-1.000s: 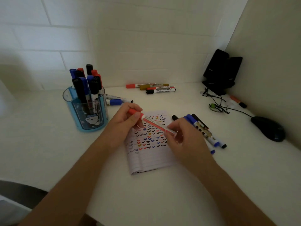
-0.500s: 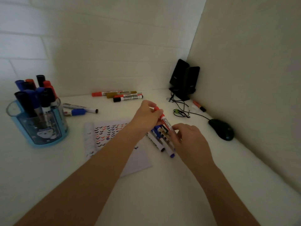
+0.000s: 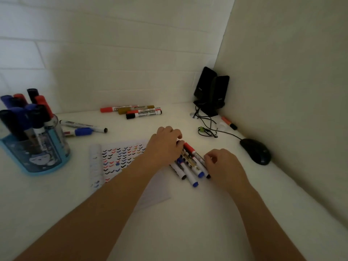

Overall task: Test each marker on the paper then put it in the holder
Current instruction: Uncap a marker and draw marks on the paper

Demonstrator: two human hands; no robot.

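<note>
Fingers: left hand [image 3: 163, 147] curled over the red marker [image 3: 192, 153] at its cap; right hand [image 3: 223, 164] pinched its near end.
Marker position: atop loose markers [image 3: 190, 176], right of paper [image 3: 120, 157].
Holder [image 3: 37, 159]: far left.

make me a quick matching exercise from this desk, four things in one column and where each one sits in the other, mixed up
Things:
1. blue translucent plastic holder
2. black computer mouse
3. pair of black speakers
4. white sheet of paper

Places:
A. back corner
B. far left, holding upright markers
C. far right, lying flat
D. middle, covered in rows of coloured ticks

Pairs: 1-B, 2-C, 3-A, 4-D
</note>
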